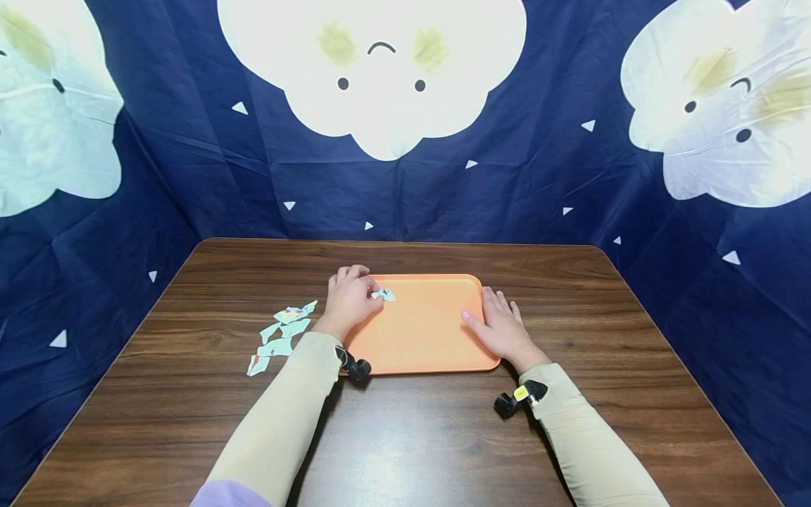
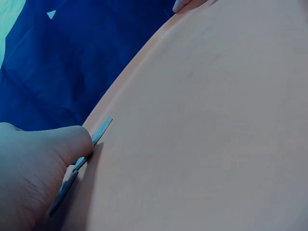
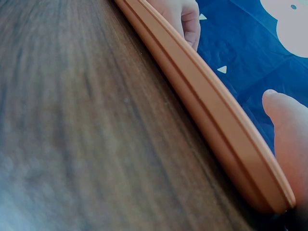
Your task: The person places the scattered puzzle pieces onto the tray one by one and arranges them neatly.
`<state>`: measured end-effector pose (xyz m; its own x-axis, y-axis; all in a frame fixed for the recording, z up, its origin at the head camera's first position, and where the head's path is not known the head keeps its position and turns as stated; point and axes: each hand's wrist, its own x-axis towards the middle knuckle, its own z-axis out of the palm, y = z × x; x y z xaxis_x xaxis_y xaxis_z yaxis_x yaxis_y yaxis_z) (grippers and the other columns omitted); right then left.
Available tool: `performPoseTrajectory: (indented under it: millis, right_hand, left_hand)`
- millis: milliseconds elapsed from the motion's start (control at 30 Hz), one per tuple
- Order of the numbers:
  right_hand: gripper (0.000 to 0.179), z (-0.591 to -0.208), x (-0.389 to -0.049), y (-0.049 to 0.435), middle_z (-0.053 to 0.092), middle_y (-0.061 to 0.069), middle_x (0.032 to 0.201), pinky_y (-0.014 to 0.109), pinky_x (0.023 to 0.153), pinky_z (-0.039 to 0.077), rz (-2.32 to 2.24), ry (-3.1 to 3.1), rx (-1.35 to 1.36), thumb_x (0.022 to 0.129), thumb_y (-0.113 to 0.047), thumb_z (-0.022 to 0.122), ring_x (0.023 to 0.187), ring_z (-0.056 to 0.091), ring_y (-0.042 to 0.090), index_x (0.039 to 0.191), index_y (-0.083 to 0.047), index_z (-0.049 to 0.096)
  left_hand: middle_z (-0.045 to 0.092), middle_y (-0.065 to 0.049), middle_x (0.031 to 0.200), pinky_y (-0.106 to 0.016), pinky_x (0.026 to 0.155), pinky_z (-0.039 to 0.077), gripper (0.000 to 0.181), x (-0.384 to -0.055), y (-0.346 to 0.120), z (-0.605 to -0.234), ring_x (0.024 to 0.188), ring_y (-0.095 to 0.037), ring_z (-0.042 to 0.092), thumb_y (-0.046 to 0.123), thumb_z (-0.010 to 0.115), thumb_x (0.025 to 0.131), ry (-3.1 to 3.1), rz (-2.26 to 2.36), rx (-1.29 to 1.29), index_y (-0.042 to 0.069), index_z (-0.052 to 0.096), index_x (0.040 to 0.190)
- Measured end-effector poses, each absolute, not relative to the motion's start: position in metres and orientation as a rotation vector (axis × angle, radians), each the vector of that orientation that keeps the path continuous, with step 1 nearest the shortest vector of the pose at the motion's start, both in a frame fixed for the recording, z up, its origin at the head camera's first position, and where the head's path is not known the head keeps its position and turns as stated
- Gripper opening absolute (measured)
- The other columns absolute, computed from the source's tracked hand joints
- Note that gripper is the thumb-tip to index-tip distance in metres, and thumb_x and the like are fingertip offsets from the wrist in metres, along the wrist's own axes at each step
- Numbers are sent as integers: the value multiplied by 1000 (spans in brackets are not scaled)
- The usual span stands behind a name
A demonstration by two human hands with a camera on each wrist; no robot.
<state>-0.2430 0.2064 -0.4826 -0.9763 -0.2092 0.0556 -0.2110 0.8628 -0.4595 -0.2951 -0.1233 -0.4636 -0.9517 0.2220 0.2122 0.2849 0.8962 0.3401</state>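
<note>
An orange tray lies flat on the wooden table. My left hand sits at the tray's far left corner and pinches a small pale-blue paper piece over the tray floor. In the left wrist view the thumb presses that thin piece against the orange tray. My right hand lies flat on the tray's right rim with fingers straight. The right wrist view shows the tray rim edge-on with a fingertip beyond it.
Several cut paper pieces lie scattered on the table left of the tray. A dark blue cloth with white cloud faces hangs around the back and sides. Bare wood stretches in front of the tray.
</note>
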Motion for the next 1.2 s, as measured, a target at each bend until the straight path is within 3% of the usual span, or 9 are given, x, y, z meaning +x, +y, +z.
performPoseTrajectory:
  millis: [1200]
  right_hand:
    - [91,-482,-242,206,19,22,165,62,119,3,747,-3020,351,101,-64,35,153,9,42,159,3,15]
  left_hand:
    - [49,-13,142,-57,111,18,19,-292,-114,-466,133,-37,33,40,72,87,-2900,-617,-296,23,69,95]
